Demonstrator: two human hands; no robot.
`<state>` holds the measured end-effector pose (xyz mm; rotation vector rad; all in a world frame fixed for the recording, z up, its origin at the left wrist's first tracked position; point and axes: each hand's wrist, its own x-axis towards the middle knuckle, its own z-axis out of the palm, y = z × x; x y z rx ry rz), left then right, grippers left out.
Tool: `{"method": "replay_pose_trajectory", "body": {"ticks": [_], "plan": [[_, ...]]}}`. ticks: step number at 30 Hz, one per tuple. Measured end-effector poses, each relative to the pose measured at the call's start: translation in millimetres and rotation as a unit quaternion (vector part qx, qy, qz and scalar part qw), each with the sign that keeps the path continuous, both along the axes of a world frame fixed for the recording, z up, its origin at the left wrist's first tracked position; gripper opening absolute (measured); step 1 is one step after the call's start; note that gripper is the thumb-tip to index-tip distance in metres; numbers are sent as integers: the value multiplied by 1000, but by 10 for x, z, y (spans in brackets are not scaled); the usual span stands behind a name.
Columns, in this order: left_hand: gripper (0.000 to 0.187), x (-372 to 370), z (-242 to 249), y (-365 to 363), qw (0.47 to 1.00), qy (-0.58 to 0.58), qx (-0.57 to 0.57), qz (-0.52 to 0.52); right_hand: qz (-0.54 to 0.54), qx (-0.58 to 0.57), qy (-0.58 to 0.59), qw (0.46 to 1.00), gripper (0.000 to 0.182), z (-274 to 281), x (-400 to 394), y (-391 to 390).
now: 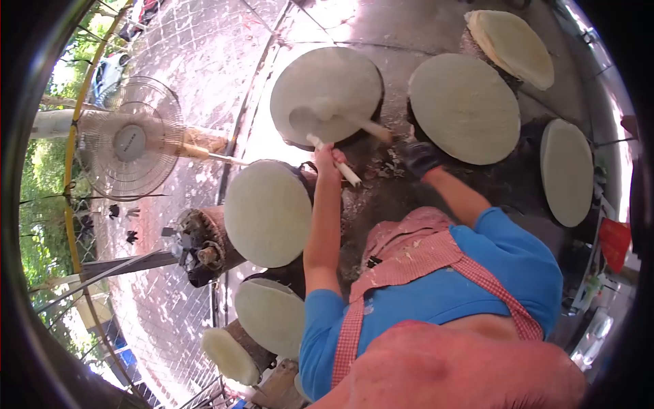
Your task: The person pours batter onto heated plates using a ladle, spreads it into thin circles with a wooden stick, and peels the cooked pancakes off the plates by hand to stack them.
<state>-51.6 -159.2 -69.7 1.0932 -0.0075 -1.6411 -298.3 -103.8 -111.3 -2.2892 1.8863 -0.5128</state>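
Observation:
My left hand [329, 159] is closed round a pale stick [349, 174] at the near edge of a round griddle spread with pale batter [325, 75]. Over that griddle lies a blurred tool with a wooden handle [373, 128]; its head is smeared by motion above a round grey patch. The handle's end reaches the dark-gloved fingers of my right hand [421, 159], which is closed at it. Close beside the glove is another batter-covered griddle [464, 109]. Below my left hand's side stands a third covered griddle [267, 214].
More round pale sheets lie at the far right [567, 174], top right [512, 48] and lower left [269, 317]. A standing fan [129, 142] is at the left, near a burnt log-like stove mouth [204, 245]. Wire fencing [184, 41] runs behind.

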Motion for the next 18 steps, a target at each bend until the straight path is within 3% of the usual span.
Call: {"method": "replay_pose_trajectory", "body": {"ticks": [2, 3, 4, 5, 6, 7, 9, 11, 12, 13, 18], "plan": [[19, -63, 151, 27, 962, 262, 65, -48, -13, -6, -42, 999, 33, -44, 205, 249], [26, -56, 367, 203, 958, 285, 6, -22, -13, -29, -32, 999, 31, 24, 211, 262], [25, 196, 295, 312, 889, 454, 37, -50, -13, -50, -25, 998, 29, 61, 205, 297], [25, 345, 210, 663, 955, 283, -53, -69, 13, -62, -21, 998, 29, 24, 142, 345], [26, 452, 177, 956, 981, 100, -145, -84, 17, -63, -17, 998, 29, 105, 49, 426], [26, 512, 187, 1125, 981, 100, -146, -82, 28, -45, 43, 998, 30, 266, -12, 565], [27, 581, 156, 1512, 955, 271, -3, -118, 41, -5, 102, 994, 32, 295, 24, 754], [34, 593, 299, 1599, 879, 455, 95, -110, 18, -78, -24, 997, 38, 156, 98, 976], [36, 524, 497, 1589, 840, 518, 133, -90, 18, -65, -21, 997, 38, 192, 130, 1100], [39, 519, 519, 1622, 816, 556, 130, -93, 0, -82, -68, 994, 37, 282, 129, 1205], [37, 380, 752, 2117, 833, 539, 69, -104, -82, -66, -158, 982, 39, 293, -59, 1624]]}}
